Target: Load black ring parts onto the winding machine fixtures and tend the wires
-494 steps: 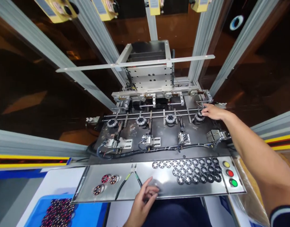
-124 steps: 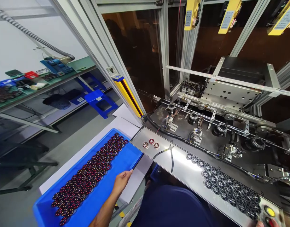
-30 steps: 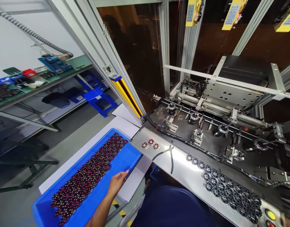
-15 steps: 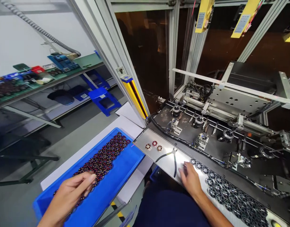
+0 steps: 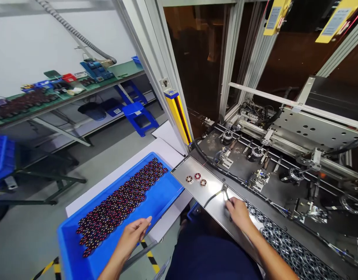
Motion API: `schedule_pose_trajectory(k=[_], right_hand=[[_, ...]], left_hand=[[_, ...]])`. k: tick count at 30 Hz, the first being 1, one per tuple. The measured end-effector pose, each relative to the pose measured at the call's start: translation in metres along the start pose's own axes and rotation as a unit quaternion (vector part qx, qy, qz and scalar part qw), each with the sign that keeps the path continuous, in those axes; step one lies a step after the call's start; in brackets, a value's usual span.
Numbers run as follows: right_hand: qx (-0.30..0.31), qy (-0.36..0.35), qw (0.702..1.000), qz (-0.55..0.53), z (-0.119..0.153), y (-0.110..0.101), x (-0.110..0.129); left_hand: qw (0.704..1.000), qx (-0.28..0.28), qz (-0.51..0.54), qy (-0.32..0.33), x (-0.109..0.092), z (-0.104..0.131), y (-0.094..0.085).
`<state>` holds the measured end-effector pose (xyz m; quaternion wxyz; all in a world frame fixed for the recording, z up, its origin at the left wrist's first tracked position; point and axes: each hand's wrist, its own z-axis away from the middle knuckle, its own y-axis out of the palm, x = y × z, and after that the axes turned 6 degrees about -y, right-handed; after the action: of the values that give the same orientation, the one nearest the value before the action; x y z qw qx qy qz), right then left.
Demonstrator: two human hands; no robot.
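Note:
My left hand (image 5: 134,234) is over the near right side of a blue tray (image 5: 164,202), thumb pressed to curled fingers; whatever may be inside them is hidden. Many small dark round wound parts (image 5: 117,202) with red and gold dots lie in rows in that tray. On the metal ledge, my right hand (image 5: 239,213) has its fingers closed on one handle of the cutting pliers (image 5: 224,188), whose handles are spread apart. To the left of the pliers lie three round parts (image 5: 197,176), one redder than the others.
Rows of silver-black round parts (image 5: 279,241) cover the ledge right of my right hand. Behind runs a machine with rails and fixtures (image 5: 256,153). A yellow light-curtain bar (image 5: 180,118) stands on the frame post. A blue stool (image 5: 139,116) and a workbench (image 5: 88,87) are at the left.
My left hand has moved right and away from the rows of wound parts. My right hand has come to the pliers and closed on a handle. The view has swung left.

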<state>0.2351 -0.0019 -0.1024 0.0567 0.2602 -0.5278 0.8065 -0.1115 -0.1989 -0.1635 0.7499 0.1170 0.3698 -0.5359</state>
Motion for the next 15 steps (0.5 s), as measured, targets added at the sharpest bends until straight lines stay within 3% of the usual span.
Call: schedule_pose_trajectory(k=[5,8,10,13,15], right_hand=[[-0.001,-0.124,0.988,-0.091,0.051,-0.094,-0.009],[0.132,-0.118,0.949,-0.26,0.073,-0.126,-0.02],[0.178,-0.106,0.876,-0.435,0.08,-0.12,-0.021],[0.213,-0.137,0.706,-0.662,0.078,-0.093,-0.007],[0.227,-0.145,0.652,-0.709,0.069,-0.088,0.007]], left_hand=[[1.0,0.006,-0.005,-0.005,0.009,-0.015,-0.001],[1.0,0.003,-0.006,-0.016,0.005,-0.017,0.001],[1.0,0.0,-0.003,-0.022,0.0,-0.017,0.003],[1.0,-0.006,0.006,-0.03,-0.003,-0.017,0.007],[1.0,-0.007,0.011,-0.027,-0.003,-0.017,0.009]])
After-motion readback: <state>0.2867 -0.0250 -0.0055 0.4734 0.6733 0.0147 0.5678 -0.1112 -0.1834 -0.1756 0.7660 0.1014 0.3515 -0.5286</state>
